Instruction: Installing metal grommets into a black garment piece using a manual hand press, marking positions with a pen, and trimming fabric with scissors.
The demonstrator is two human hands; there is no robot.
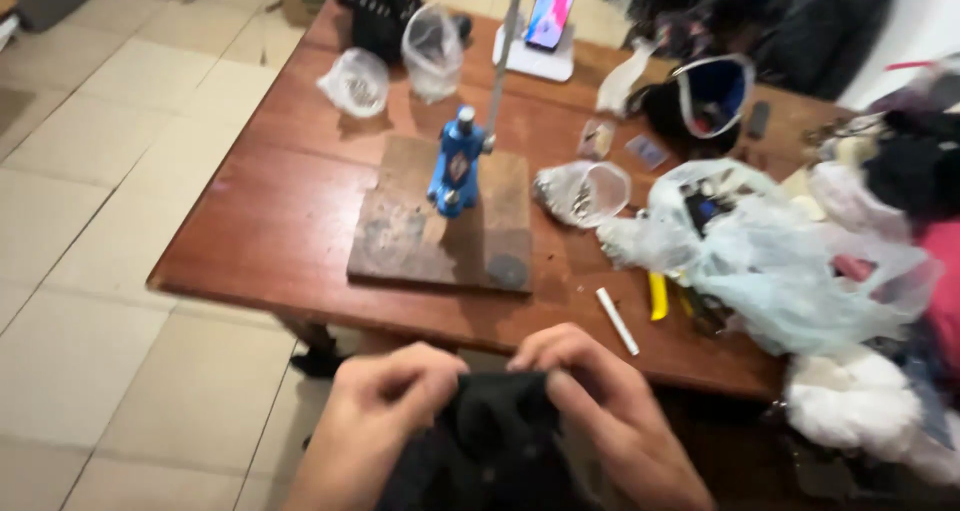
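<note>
Black fabric (495, 421) at 6 o'clock, pinched at its top edge by left hand (385, 396) and right hand (600, 401), each grip pressed together; blue press (455, 163) on desk (290, 211) at 12 o'clock.

The light around me is soft and even, indoor and moderately bright, with no hard glare. The worktop (300, 221) shows a faint sheen, and the blue press (456, 161) throws only a weak shadow onto its wooden board (410, 231). The phone screen (552, 11) glows brighter than its surroundings. Everything is smeared by motion blur, worst at the right edge and over my left hand (385, 411) and right hand (610, 411). The dark cloth (495, 431) in my grip loses all detail.
</note>
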